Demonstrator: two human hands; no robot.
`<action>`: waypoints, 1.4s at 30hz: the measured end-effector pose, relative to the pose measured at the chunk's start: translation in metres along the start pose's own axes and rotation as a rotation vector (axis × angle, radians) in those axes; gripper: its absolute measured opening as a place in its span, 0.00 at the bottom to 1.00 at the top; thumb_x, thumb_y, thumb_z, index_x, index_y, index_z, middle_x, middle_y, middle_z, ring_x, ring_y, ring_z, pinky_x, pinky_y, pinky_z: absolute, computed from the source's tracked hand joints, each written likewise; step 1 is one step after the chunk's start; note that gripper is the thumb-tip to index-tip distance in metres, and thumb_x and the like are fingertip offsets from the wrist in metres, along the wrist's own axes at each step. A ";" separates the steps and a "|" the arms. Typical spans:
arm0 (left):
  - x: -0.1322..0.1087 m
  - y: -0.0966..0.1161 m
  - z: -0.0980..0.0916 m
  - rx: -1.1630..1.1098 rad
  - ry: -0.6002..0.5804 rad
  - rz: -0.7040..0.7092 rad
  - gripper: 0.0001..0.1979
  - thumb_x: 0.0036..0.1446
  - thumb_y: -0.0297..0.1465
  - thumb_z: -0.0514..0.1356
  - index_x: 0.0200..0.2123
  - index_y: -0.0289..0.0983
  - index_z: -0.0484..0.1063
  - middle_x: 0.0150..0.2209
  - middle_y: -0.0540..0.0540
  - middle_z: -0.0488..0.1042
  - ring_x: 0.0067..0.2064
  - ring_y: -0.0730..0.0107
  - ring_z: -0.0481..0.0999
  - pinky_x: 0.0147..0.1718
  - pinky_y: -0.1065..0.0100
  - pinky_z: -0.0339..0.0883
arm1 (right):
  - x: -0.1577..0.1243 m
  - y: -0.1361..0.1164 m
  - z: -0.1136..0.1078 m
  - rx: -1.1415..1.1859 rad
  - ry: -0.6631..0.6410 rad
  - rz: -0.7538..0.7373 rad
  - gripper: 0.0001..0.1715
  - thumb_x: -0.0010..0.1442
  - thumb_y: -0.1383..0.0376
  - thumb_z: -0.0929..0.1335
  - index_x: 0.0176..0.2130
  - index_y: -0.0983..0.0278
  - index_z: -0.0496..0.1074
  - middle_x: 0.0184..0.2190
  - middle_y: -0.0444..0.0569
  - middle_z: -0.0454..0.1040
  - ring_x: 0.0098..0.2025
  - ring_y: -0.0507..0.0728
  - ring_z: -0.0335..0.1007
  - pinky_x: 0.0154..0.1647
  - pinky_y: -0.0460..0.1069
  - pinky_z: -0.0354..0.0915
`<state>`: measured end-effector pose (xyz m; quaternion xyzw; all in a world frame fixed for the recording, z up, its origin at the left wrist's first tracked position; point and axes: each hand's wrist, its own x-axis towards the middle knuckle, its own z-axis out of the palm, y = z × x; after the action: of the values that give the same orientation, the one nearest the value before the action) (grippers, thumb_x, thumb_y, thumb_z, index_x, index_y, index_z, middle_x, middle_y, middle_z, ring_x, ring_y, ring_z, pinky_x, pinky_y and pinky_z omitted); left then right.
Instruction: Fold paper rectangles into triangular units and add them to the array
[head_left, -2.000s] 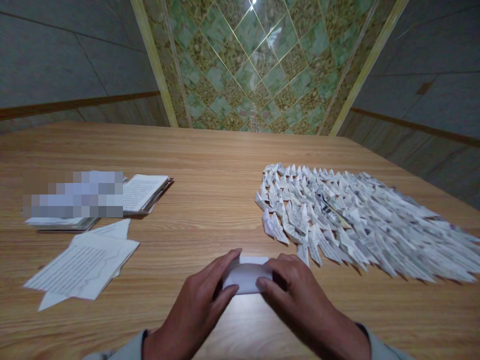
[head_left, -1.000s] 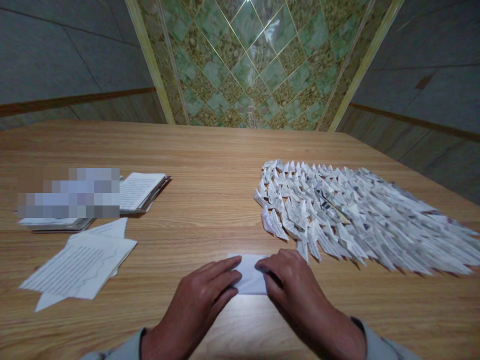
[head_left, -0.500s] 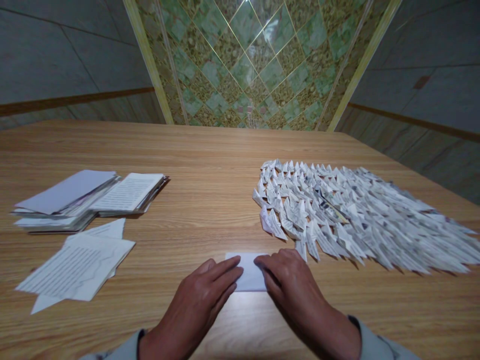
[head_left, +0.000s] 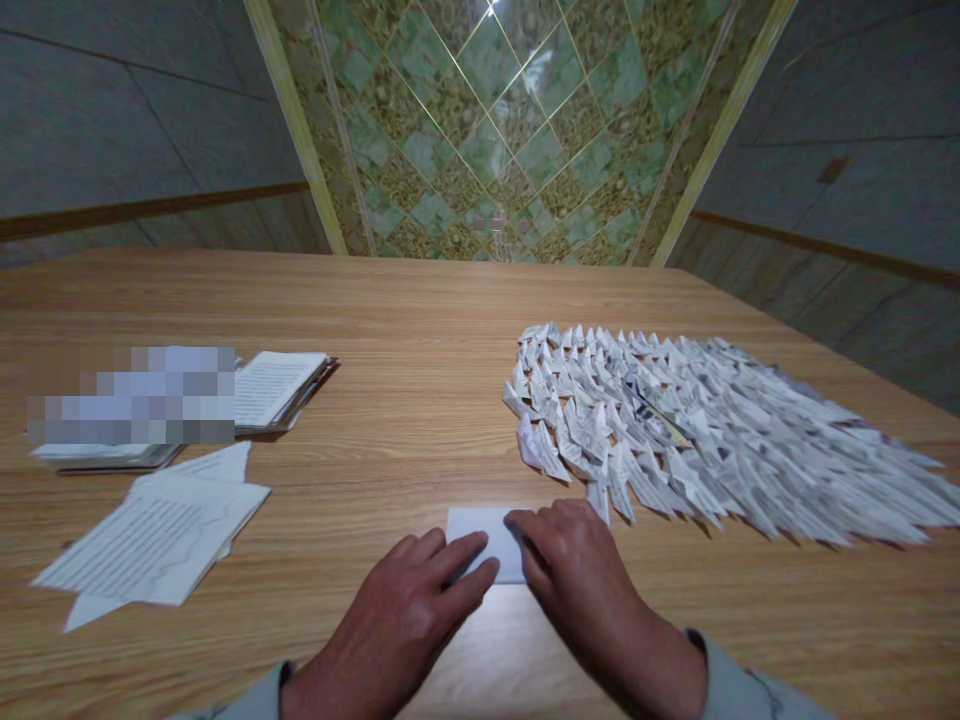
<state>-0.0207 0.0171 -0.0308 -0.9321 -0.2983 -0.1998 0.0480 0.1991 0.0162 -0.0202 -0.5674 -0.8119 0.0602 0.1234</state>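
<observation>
A small white sheet of folded paper point(head_left: 480, 522) lies flat on the table close in front of me. My left hand point(head_left: 424, 590) rests over its left part, index finger and thumb stretched out and apart on the surface. My right hand point(head_left: 574, 555) covers the right end, fingers curled together and pressed on the paper; its fingertips are partly hidden. Just beyond that hand, folded paper boats point(head_left: 615, 430) with pointed tips stand in many close rows to the right.
Loose printed sheets point(head_left: 142, 540) overlap on the left of the wooden table point(head_left: 420, 400). Behind them sit a stack of printed pages point(head_left: 277, 385) and another paper pile point(head_left: 112, 455), partly blurred out. A patterned green tile wall point(head_left: 487, 150) rises past the table's far edge.
My left thumb and index finger have spread apart and slid slightly right over the paper. The right hand stays at the paper's right end, almost unmoved.
</observation>
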 end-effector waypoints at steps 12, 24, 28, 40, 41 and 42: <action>0.000 -0.001 -0.001 0.008 -0.114 -0.050 0.12 0.66 0.28 0.61 0.52 0.44 0.74 0.53 0.47 0.80 0.37 0.56 0.73 0.31 0.58 0.65 | -0.010 -0.006 -0.012 0.045 0.112 -0.427 0.08 0.61 0.65 0.75 0.32 0.61 0.74 0.30 0.42 0.75 0.36 0.56 0.63 0.42 0.53 0.54; 0.002 -0.014 -0.010 0.027 0.000 -0.035 0.14 0.73 0.31 0.51 0.44 0.40 0.77 0.44 0.46 0.83 0.33 0.62 0.72 0.29 0.62 0.62 | -0.007 0.005 -0.017 -0.034 0.031 -0.407 0.13 0.61 0.65 0.76 0.27 0.60 0.74 0.26 0.41 0.77 0.35 0.56 0.64 0.39 0.54 0.53; 0.002 -0.016 -0.008 0.005 0.071 -0.023 0.17 0.74 0.29 0.48 0.40 0.37 0.76 0.41 0.44 0.83 0.32 0.63 0.72 0.29 0.62 0.64 | -0.008 0.000 -0.017 -0.011 0.025 -0.350 0.09 0.60 0.62 0.76 0.32 0.60 0.74 0.32 0.43 0.77 0.38 0.58 0.65 0.43 0.54 0.55; 0.007 -0.005 -0.013 -0.105 0.127 -0.005 0.10 0.72 0.31 0.53 0.44 0.37 0.75 0.41 0.46 0.82 0.36 0.62 0.71 0.35 0.60 0.60 | -0.003 -0.015 0.000 0.057 0.369 -0.478 0.17 0.71 0.68 0.66 0.28 0.65 0.72 0.24 0.46 0.71 0.32 0.56 0.60 0.42 0.53 0.57; 0.007 -0.003 -0.013 -0.120 0.135 -0.002 0.11 0.72 0.31 0.53 0.42 0.38 0.75 0.37 0.47 0.81 0.34 0.63 0.70 0.33 0.61 0.58 | -0.004 -0.017 0.000 0.068 0.374 -0.490 0.19 0.72 0.69 0.64 0.28 0.65 0.71 0.24 0.46 0.71 0.32 0.56 0.60 0.42 0.53 0.57; 0.007 -0.003 -0.013 -0.129 0.142 0.001 0.12 0.73 0.30 0.52 0.40 0.38 0.75 0.34 0.48 0.80 0.32 0.64 0.68 0.32 0.61 0.56 | -0.004 -0.018 -0.001 0.076 0.378 -0.498 0.20 0.72 0.69 0.63 0.28 0.65 0.71 0.24 0.46 0.71 0.31 0.55 0.60 0.42 0.53 0.57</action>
<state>-0.0213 0.0205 -0.0166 -0.9170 -0.2799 -0.2840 0.0089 0.1849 0.0059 -0.0156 -0.3472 -0.8857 -0.0480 0.3044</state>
